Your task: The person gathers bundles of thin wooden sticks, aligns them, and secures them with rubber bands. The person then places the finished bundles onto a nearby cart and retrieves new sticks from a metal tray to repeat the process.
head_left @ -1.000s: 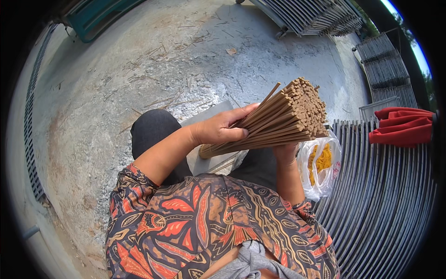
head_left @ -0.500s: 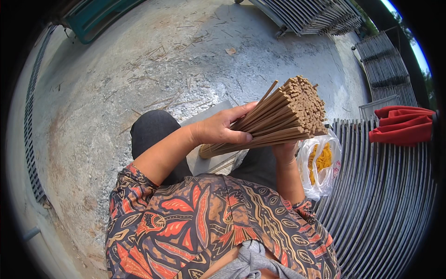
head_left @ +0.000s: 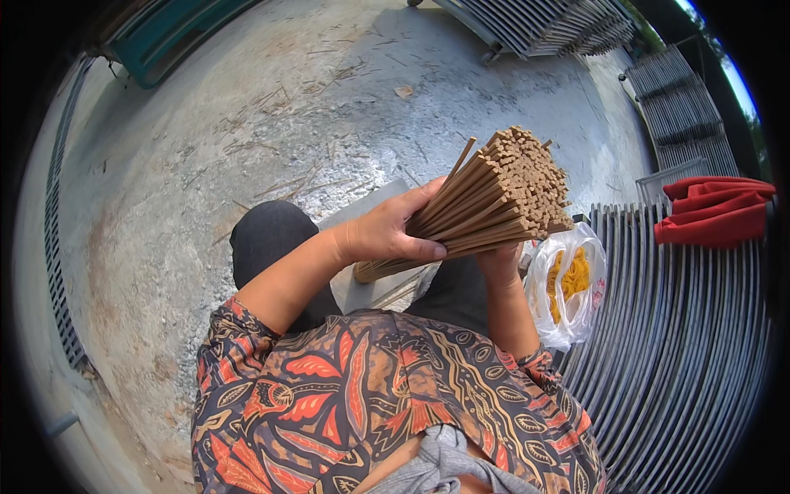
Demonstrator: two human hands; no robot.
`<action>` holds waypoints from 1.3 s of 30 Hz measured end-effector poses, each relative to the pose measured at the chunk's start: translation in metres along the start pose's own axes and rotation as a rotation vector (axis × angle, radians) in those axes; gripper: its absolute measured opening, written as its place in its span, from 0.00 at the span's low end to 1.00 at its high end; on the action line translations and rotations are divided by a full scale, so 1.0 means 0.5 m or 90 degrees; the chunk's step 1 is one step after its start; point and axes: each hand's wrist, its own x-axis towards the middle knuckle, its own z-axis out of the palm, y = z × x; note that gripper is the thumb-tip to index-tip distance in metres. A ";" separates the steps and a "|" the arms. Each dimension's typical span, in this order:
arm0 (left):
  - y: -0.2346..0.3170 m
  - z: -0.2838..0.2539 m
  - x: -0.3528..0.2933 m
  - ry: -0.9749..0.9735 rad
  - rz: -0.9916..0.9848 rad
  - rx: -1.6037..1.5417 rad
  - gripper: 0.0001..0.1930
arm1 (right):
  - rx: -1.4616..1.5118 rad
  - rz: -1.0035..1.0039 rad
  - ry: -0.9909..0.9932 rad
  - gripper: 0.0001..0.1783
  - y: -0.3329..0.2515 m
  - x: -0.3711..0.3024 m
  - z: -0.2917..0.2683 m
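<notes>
A thick bundle of brown incense sticks [head_left: 473, 206] lies aslant above my lap, its fanned, blunt ends up and to the right and its narrower end down by my knees. My left hand [head_left: 395, 224] grips the bundle from the left side, thumb across the front. Under the right side of the bundle, my right hand [head_left: 499, 257] supports it; the sticks hide most of those fingers. One stick juts out above the others near my left fingertips. Below the bundle, a grey board [head_left: 350, 290] shows between my knees.
To my right stands a metal slatted rack [head_left: 658, 346]. A white plastic bag [head_left: 568, 321] with yellow rubber bands hangs by its edge, and a red cloth [head_left: 714, 212] lies on it. More racks [head_left: 535, 25] stand beyond. Broken sticks litter the concrete floor [head_left: 164, 206]; a drain grate [head_left: 58, 214] runs along the left.
The bundle has tilted slightly up and to the left, showing more of its blunt ends. Both hands keep their hold. The whole view has shifted a little.
</notes>
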 end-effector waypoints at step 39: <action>0.012 0.039 0.034 0.129 0.175 0.149 0.64 | 0.109 -0.017 -0.138 0.45 -0.117 0.006 0.059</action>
